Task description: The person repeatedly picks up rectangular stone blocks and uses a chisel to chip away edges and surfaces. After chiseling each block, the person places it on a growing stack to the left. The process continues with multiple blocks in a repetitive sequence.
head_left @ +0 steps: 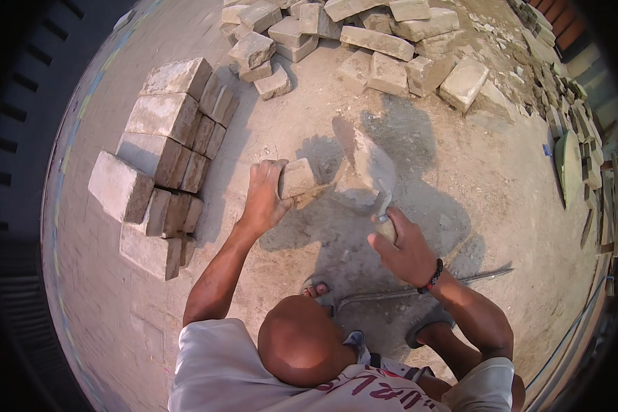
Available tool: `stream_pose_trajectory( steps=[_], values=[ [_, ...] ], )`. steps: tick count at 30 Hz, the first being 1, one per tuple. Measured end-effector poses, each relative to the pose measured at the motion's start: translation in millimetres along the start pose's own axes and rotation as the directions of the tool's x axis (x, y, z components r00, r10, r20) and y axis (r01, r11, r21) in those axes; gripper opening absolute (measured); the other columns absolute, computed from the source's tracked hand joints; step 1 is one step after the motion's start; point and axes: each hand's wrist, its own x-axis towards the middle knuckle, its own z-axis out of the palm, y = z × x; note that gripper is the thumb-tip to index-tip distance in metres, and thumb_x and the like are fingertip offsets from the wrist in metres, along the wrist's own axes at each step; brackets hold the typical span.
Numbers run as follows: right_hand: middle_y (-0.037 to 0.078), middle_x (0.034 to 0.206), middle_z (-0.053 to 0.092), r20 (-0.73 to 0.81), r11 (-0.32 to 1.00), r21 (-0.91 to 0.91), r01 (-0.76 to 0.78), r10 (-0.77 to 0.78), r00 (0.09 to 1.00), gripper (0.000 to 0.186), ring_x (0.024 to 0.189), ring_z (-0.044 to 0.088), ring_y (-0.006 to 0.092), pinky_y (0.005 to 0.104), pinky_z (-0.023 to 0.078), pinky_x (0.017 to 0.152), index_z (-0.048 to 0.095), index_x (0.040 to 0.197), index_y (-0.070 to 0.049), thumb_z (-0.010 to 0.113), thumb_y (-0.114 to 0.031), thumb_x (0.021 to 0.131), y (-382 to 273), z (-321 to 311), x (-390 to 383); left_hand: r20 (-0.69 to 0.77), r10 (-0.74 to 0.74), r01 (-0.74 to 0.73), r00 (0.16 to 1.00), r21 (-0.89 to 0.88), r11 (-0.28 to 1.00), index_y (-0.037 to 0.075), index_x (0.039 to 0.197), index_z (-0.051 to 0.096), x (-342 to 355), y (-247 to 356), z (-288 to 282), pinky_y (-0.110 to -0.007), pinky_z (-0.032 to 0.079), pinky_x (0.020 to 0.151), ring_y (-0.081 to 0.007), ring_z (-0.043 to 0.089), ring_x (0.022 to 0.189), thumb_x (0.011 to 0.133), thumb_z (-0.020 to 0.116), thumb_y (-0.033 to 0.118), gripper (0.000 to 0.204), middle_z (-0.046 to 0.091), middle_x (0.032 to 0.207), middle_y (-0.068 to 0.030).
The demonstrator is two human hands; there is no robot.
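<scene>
My left hand (262, 194) is wrapped round the left side of a pale, dusty brick (298, 177), held above the ground ahead of my knee. In my right hand (410, 250) is a trowel, gripped by its handle, with the thumb along it. The trowel blade (368, 159) is wide, dusty and worn, and it points away from me. It stands to the right of the brick, with a gap at its upper part. A blurred brownish streak lies between brick and blade; whether they touch I cannot tell.
At the left stands a neat stack of bricks (159, 154). A loose heap of bricks (378, 44) lies at the far side, with more rubble (577, 130) at the right. A thin rod (426, 285) lies on the dusty ground by my feet.
</scene>
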Motion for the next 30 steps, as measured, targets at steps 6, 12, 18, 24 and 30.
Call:
stream_pose_trajectory(
  steps=[6, 12, 18, 24, 30],
  values=[
    [0.026, 0.09, 0.066, -0.094, 0.993, 0.057, 0.108, -0.102, 0.99, 0.035, 0.09, 0.065, 0.0452, 0.0524, 0.05, 0.073, 0.051, 0.115, 0.001, 0.063, -0.02, 0.089, -27, 79, 21, -0.17, -0.297, 0.275, 0.94, -0.143, 0.951, 0.001, 0.132, 0.046, -34, -17, 1, -0.043, 0.039, 0.097, -0.0367, 0.045, 0.11, 0.065, 0.088, 0.011, 0.079, 0.05, 0.115, -0.018],
    [0.03, 0.085, 0.064, 0.103, 0.896, -0.444, 0.029, 0.019, 0.995, 0.032, 0.088, 0.061, 0.0512, 0.0553, 0.05, 0.076, 0.049, 0.109, 0.002, 0.061, -0.019, 0.089, 51, 84, 110, -0.259, -0.32, 0.289, 0.911, -0.151, 0.945, 0.0, 0.13, 0.046, -51, -31, 8, -0.044, 0.041, 0.096, -0.0353, 0.048, 0.109, 0.064, 0.089, 0.015, 0.081, 0.05, 0.113, -0.0168],
    [0.032, 0.089, 0.064, 0.245, 0.954, -0.295, 0.056, 0.019, 0.969, 0.033, 0.09, 0.061, 0.0511, 0.052, 0.049, 0.076, 0.049, 0.111, 0.002, 0.06, -0.022, 0.09, -19, 91, 74, -0.274, -0.355, 0.317, 0.894, -0.174, 0.932, 0.0, 0.131, 0.045, -70, -33, 15, -0.044, 0.04, 0.097, -0.0363, 0.048, 0.11, 0.066, 0.089, 0.016, 0.081, 0.048, 0.115, -0.018],
    [0.028, 0.081, 0.065, 0.171, 0.958, -0.283, -0.046, 0.097, 0.981, 0.032, 0.085, 0.065, 0.0464, 0.0497, 0.052, 0.074, 0.051, 0.105, 0.005, 0.061, -0.021, 0.089, 18, 68, 112, -0.292, -0.351, 0.303, 0.89, -0.198, 0.932, 0.001, 0.131, 0.045, -70, -31, 14, -0.045, 0.039, 0.097, -0.0365, 0.047, 0.11, 0.066, 0.088, 0.012, 0.079, 0.047, 0.116, -0.0178],
    [0.028, 0.079, 0.063, 0.109, 0.927, -0.33, 0.179, -0.151, 0.983, 0.033, 0.079, 0.064, 0.0465, 0.0495, 0.049, 0.071, 0.052, 0.106, 0.005, 0.062, -0.021, 0.089, 89, 95, 107, -0.276, -0.319, 0.26, 0.907, -0.23, 0.938, 0.001, 0.131, 0.045, -67, -28, 19, -0.044, 0.038, 0.098, -0.0367, 0.047, 0.111, 0.066, 0.087, 0.011, 0.078, 0.047, 0.117, -0.0182]
  ],
)
